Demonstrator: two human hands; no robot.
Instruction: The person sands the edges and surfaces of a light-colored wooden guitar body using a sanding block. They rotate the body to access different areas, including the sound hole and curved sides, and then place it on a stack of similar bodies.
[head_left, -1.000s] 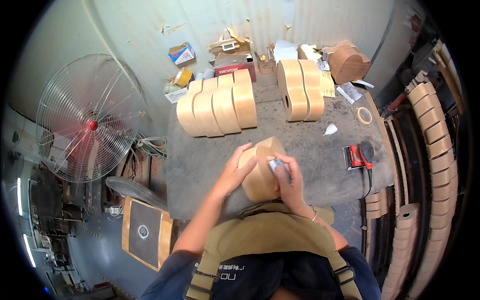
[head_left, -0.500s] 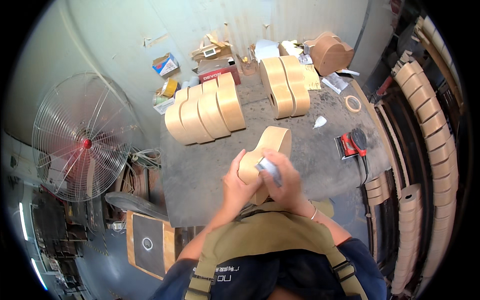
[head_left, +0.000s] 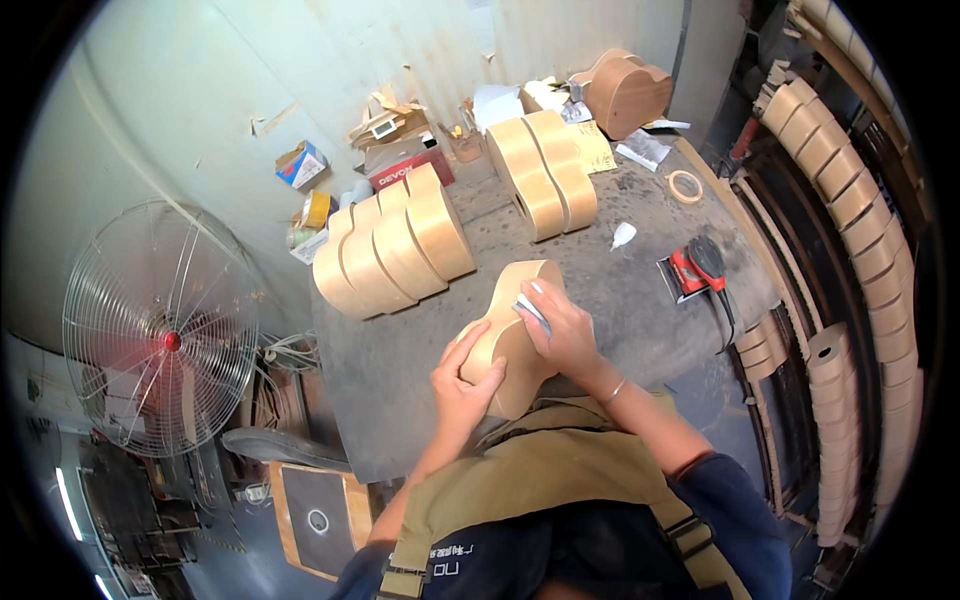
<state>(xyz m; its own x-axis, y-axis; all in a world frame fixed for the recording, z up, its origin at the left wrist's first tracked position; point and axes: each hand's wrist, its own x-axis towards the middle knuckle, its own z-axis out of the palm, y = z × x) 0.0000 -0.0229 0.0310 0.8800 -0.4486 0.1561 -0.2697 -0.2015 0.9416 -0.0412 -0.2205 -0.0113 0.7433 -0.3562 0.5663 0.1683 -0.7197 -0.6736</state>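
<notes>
A pale wooden instrument body (head_left: pixel 515 385) with a waisted, guitar-like outline is tilted over the front of the grey worktable (head_left: pixel 370 360). My left hand (head_left: pixel 460 385) is wrapped round its lower left part, with thumb and fingers on the wood. My right hand (head_left: pixel 560 335) grips a small grey sanding pad (head_left: pixel 530 314) against the upper part of the body near its waist. The pad is partly hidden by my fingers.
Behind are rows of similar bodies (head_left: pixel 395 255) (head_left: pixel 535 175), a darker body (head_left: pixel 625 95), boxes (head_left: pixel 300 163), papers, tape roll (head_left: pixel 684 186) and a red-black sander (head_left: pixel 700 268). A large fan (head_left: pixel 160 330) stands left; racked wooden bodies (head_left: pixel 840 180) line the right.
The body has turned more upright, and my left hand has moved down it. My right hand with the grey pad has shifted up along the wood. The whole view has rotated slightly.
</notes>
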